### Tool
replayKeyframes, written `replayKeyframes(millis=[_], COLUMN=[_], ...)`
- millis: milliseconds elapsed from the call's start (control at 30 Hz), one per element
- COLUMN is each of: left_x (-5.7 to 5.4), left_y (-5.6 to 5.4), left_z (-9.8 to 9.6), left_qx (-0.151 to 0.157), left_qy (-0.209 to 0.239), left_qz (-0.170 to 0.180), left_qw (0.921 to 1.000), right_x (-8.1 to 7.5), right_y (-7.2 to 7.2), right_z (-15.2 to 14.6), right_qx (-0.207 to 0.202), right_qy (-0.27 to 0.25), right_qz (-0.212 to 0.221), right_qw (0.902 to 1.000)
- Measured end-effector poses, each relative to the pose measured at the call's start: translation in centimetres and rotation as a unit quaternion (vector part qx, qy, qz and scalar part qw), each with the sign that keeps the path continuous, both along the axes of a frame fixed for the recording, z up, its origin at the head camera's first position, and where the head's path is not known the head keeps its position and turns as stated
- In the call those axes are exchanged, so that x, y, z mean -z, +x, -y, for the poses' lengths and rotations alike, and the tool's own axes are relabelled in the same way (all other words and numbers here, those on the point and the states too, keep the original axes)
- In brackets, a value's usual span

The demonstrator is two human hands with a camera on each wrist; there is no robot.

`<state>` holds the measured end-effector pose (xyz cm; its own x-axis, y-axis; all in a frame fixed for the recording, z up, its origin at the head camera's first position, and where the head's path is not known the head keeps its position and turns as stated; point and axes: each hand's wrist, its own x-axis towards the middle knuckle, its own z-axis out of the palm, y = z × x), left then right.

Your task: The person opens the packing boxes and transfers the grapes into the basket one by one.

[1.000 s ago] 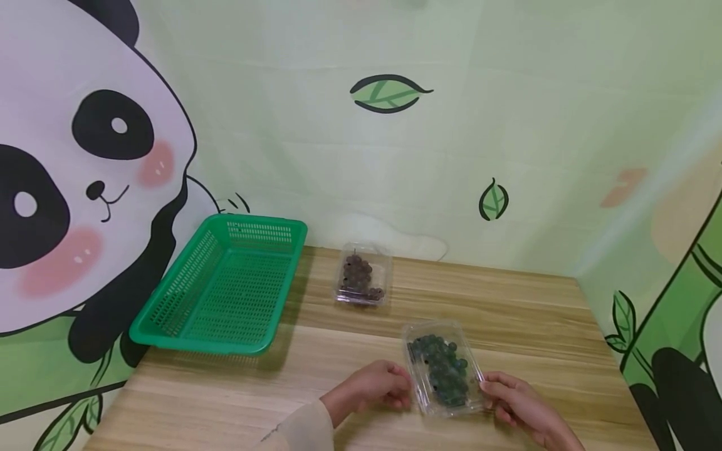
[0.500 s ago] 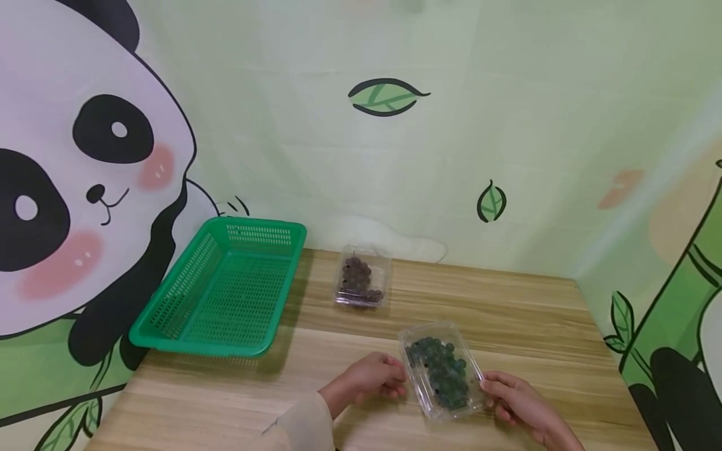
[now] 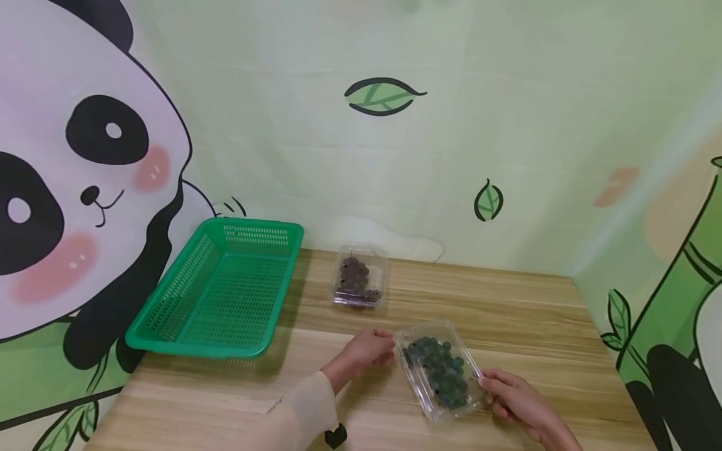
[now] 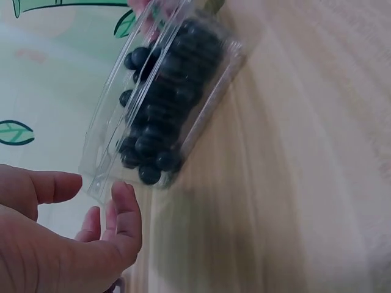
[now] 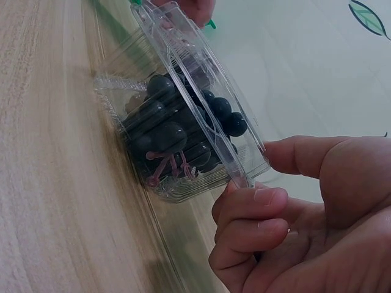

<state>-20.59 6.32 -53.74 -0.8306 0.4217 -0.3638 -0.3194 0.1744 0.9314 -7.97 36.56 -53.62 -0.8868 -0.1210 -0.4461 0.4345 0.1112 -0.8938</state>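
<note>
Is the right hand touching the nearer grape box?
Touching: the right wrist view shows the right hand pinching the nearer grape box by its edge, between thumb and fingertips.

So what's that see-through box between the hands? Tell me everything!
The box looks like thin, clear plastic: a ridged tray under a shallow lid. Dark grapes with pinkish stems lie inside. It's turned askew over the table; the right hand pinches its edge near one corner; the left hand is beside another. I can't tell whether that hand or the table touches it.
</note>
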Motion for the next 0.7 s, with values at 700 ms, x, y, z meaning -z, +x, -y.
replayKeyframes(millis=[700], left_x=[0.8], left_y=[-1.6], left_z=[-1.6], left_qx=[0.004], left_qy=[-0.022], left_qz=[-0.075], left_qw=[0.9969], right_x=[-0.3], right_y=[-0.1], right_z=[-0.1], right_qx=[-0.009], right_qy=[0.006], right_qz=[-0.002], right_qw=[0.9999])
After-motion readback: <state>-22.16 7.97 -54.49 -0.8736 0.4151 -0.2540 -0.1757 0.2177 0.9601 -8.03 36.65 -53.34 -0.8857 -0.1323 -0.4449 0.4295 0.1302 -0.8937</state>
